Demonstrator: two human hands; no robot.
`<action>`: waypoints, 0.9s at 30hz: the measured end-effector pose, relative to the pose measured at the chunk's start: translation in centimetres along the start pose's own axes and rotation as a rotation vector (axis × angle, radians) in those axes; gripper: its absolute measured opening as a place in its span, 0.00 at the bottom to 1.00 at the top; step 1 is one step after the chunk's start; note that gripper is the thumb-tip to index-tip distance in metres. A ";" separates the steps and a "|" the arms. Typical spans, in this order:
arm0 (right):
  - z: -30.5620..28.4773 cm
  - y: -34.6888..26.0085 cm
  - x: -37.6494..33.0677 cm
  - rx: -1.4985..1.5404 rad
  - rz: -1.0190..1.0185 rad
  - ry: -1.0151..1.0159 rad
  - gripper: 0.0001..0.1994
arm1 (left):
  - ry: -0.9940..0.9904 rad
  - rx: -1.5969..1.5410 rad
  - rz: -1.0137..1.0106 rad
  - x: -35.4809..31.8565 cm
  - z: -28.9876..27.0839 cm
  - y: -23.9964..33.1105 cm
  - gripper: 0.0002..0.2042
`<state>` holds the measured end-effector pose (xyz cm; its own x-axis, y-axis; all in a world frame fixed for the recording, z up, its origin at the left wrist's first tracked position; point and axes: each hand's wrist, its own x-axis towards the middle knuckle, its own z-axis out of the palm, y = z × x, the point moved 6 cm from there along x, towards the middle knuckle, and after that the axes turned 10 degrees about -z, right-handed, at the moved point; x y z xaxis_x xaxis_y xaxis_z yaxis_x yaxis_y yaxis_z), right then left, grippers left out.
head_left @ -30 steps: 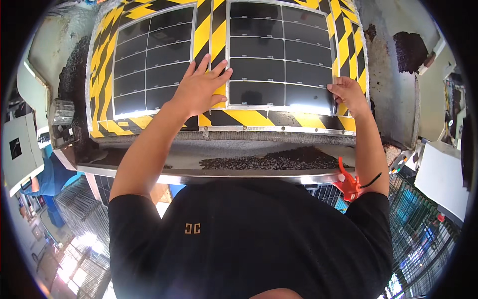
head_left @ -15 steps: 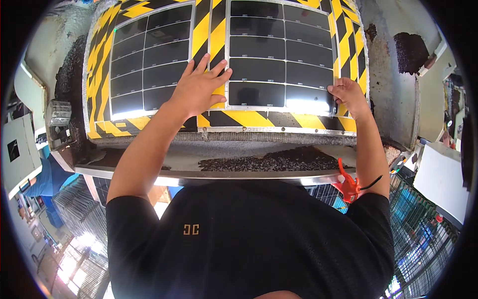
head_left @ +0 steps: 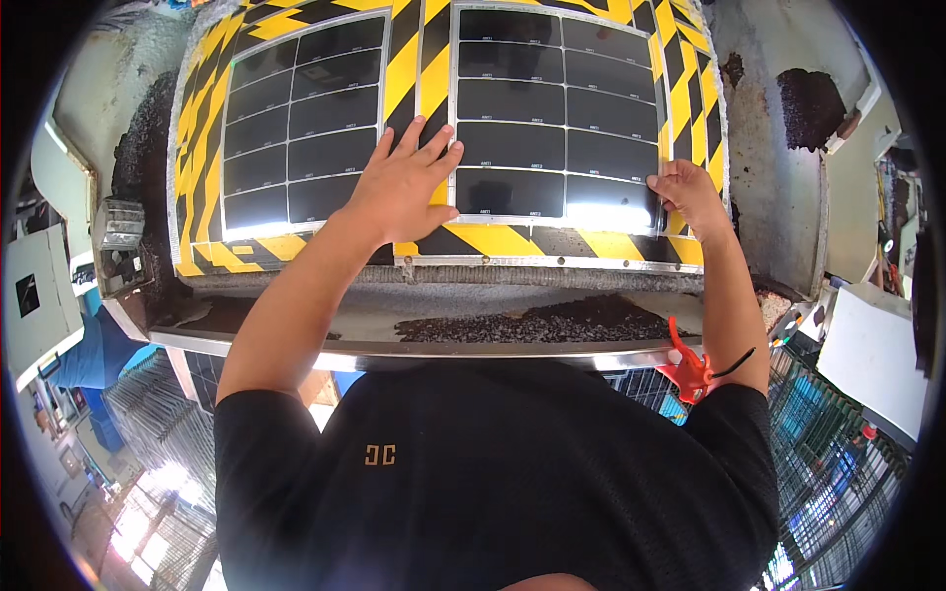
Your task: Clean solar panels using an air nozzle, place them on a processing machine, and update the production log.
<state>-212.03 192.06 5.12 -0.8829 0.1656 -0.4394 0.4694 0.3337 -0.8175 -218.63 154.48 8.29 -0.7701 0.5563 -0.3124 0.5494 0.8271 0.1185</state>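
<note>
Two flat black sheets lie on a board covered in yellow-and-black striped tape [head_left: 493,239], each divided by thin white lines into rectangles. My left hand [head_left: 406,187] rests palm down with its fingers spread, over the striped strip between the left sheet [head_left: 258,163] and the right sheet [head_left: 510,143]. The thumb and fingertips reach the near left edge of the right sheet. At that sheet's near right corner, my right hand [head_left: 688,195] is closed, its thumb and index finger pinching the sheet's edge. The other fingers are curled in.
A metal rail [head_left: 493,352] runs along the near side of the worn machine bed. A red clamp-like tool [head_left: 692,371] with a black end sits by my right forearm. Wire racks [head_left: 823,433] stand at the lower right, beside a white box [head_left: 872,340].
The board appears slightly lower in the view. My left hand sits slightly nearer and to the right in the picture, still spread. My right hand keeps its pinch at the corner.
</note>
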 end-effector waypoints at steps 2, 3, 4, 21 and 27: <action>0.0 -0.1 0.0 -0.031 -0.002 0.006 0.09 | 0.003 -0.029 -0.002 -0.1 -0.2 0.0 0.37; 0.0 -0.3 -0.1 -0.031 -0.005 0.007 0.09 | 0.009 -0.028 -0.001 -0.1 -0.2 0.0 0.38; 0.1 -0.5 -0.1 -0.022 0.003 0.009 0.09 | 0.016 -0.026 -0.001 0.0 -0.2 -0.1 0.39; 0.0 -0.2 -0.1 -0.067 0.009 0.046 0.10 | -0.007 -0.078 0.027 1.0 -0.4 -0.5 0.51; -0.1 -0.1 0.3 -0.082 -0.007 0.052 0.10 | -0.021 -0.065 0.030 1.3 -0.2 -0.6 0.52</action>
<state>-212.33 192.18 5.13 -0.8867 0.2103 -0.4117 0.4623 0.4096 -0.7865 -220.00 154.70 7.97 -0.7460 0.5799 -0.3274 0.5497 0.8137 0.1890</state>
